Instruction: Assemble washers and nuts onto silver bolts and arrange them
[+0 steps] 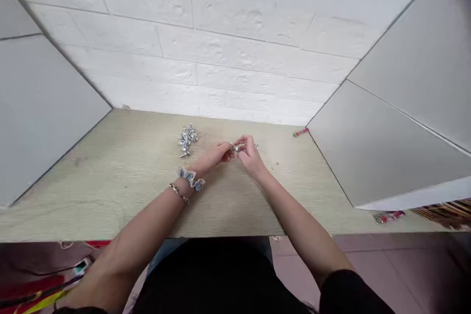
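Near the middle of the wooden table (147,191), my left hand (218,154) and my right hand (250,156) meet over a small silvery metal piece (236,148). The fingers of both hands are pinched on it, and its exact shape is mostly hidden. Another bit of metal shows just behind my right hand. To the left of my hands lies a pile of several shiny metal parts (187,138), with one part at its front edge. My left wrist carries a scrunchie and a chain bracelet.
A white brick-pattern wall (221,49) rises behind the table, with grey panels on both sides. A small red item (300,132) lies by the right panel's corner. Another red item (390,217) and thin brownish sticks (447,213) are at the front right.
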`<state>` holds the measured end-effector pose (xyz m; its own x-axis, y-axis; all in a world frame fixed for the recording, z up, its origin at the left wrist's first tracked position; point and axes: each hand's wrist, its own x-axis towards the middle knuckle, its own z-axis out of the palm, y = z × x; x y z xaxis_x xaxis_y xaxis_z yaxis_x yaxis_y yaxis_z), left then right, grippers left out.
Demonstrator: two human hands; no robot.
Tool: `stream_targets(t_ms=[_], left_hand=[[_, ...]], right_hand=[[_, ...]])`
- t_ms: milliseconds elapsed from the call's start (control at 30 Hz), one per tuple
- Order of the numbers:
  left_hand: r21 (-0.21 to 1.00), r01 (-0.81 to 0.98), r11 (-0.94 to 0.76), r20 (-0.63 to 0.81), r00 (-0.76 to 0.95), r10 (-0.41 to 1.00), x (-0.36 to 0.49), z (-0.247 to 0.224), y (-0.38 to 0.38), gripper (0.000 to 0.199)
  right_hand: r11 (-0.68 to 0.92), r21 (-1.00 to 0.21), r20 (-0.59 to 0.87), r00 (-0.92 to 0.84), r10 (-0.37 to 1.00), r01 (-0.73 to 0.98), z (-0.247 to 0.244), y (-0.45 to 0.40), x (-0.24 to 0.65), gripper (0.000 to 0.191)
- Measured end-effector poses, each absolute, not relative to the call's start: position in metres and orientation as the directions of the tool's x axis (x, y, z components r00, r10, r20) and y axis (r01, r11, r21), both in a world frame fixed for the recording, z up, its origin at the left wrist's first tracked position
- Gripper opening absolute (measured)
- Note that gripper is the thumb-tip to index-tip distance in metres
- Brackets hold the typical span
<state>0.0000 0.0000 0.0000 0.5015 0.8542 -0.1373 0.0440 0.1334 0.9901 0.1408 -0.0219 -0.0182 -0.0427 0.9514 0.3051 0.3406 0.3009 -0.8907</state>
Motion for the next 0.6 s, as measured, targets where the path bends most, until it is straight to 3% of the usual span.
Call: stream_targets(t_ms=[67,233,367,500,600], left_hand=[[0.991,0.057,0.122,-0.134,0.5,0.855,-0.0002,-0.0001,0.0001,0.025],[0.99,0.07,0.119,-0.138,0.482,0.865,0.0004,0.0008,-0.0009,0.024],[0.992,0.064,0.104,-0.122,0.496,0.86,0.0004,0.0016,-0.0009,0.023],[0.994,0.026,0.102,-0.103,0.449,0.888,-0.0018,0.0,0.0034,0.02],[0.995,0.022,0.101,-0.101,0.411,0.906,-0.0035,-0.0014,0.0065,0.02]], right_hand=[[0.263,-0.865,0.302,0.024,0.953,0.427,-0.0149,-0.0234,0.1421,0.014],[0.166,-0.843,0.196,0.005,0.981,0.512,-0.0119,-0.0246,0.1442,0.049],[0.134,-0.876,0.109,-0.08,0.991,0.463,-0.0142,-0.0235,0.1441,0.054],[0.271,-0.908,0.244,-0.121,0.962,0.318,-0.0171,-0.0216,0.143,0.018],[0.351,-0.916,0.342,-0.075,0.936,0.195,-0.016,-0.0212,0.1427,0.042]])
